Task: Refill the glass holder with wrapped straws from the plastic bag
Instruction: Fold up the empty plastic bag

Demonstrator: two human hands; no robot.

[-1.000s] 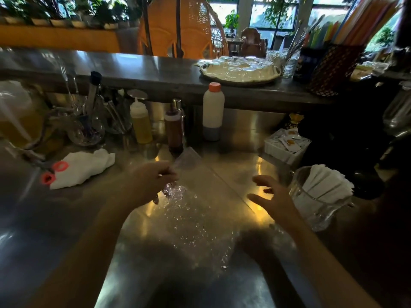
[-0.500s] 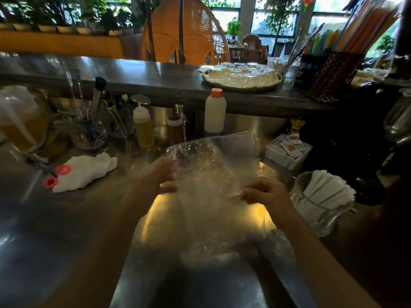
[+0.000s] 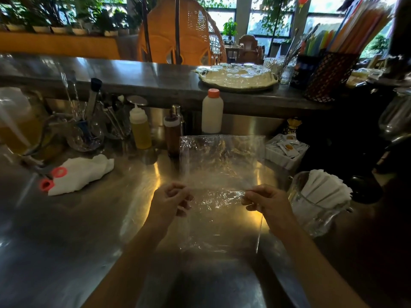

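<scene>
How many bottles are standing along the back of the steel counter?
3, standing in a row: a yellow squeeze bottle on the left, a brown bottle in the middle, and a white bottle with an orange cap on the right. Others may be hidden among the jars.

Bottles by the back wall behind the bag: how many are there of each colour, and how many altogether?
Yellow squeeze bottle: 1
Brown bottle: 1
White bottle with an orange cap: 1
Total: 3
A metal top shows just behind the brown one; I cannot tell if that is another bottle.
</scene>
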